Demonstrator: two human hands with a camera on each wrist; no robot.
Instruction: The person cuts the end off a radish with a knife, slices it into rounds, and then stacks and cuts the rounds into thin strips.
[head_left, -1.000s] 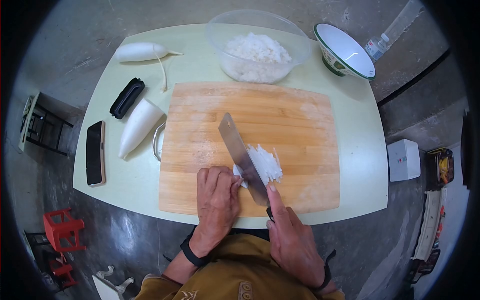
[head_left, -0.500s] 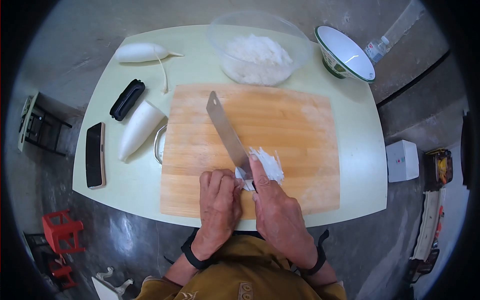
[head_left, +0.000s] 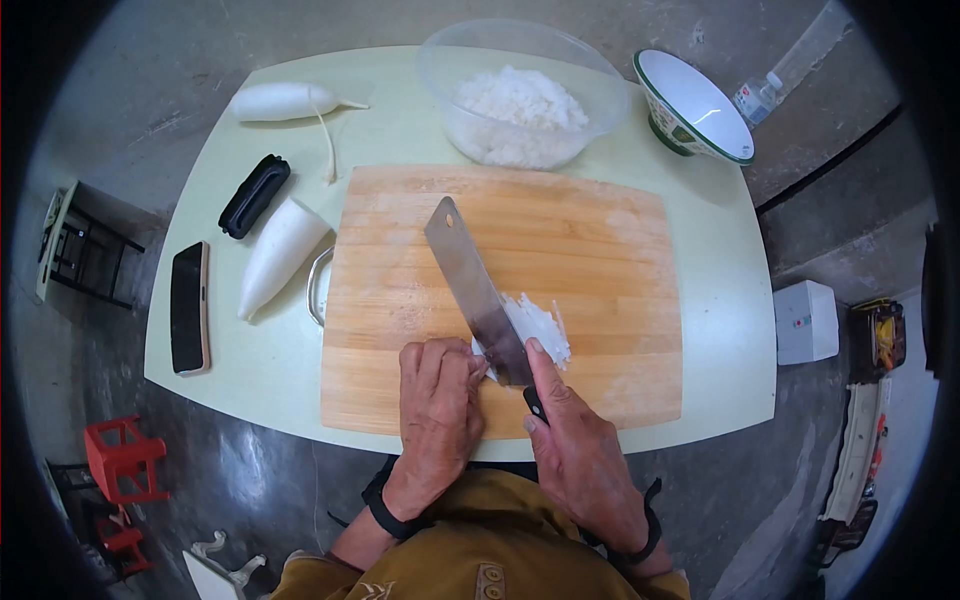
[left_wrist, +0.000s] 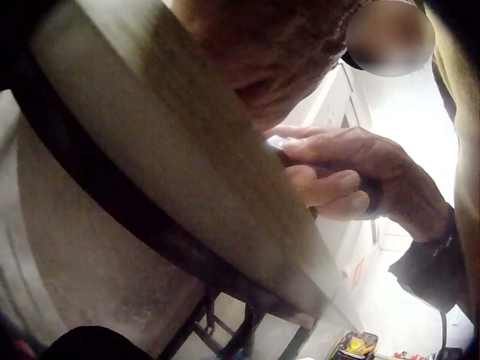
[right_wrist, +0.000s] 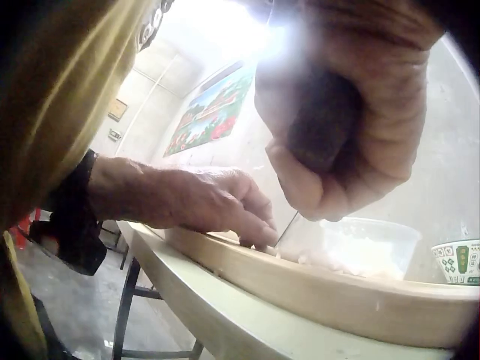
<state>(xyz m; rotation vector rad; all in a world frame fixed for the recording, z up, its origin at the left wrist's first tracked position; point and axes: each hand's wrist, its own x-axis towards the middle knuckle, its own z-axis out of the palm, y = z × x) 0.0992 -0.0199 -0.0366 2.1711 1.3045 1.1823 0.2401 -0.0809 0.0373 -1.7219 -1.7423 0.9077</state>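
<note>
The right hand (head_left: 585, 450) grips the black handle of a cleaver (head_left: 468, 275), its index finger along the blade's near end; in the right wrist view the fingers of that right hand (right_wrist: 352, 127) wrap round the dark handle. At the blade's left side the left hand (head_left: 438, 415) holds a small white radish piece (head_left: 490, 374) on the wooden cutting board (head_left: 400, 250) with bent fingertips. Most of the piece is hidden by blade and fingers. White shreds (head_left: 540, 325) lie just right of the blade.
Behind the board stand a clear bowl (head_left: 455, 125) of white shreds and a tilted green-rimmed bowl (head_left: 690, 95). On the left lie a cut radish (head_left: 282, 255), a whole radish (head_left: 275, 102), a black case (head_left: 254, 197), a phone (head_left: 188, 305) and a metal handle (head_left: 316, 288).
The cleaver moved left over the piece and then back right and nearer the body, between its two earlier positions. The left hand stays nearly in place, still holding the piece.
</note>
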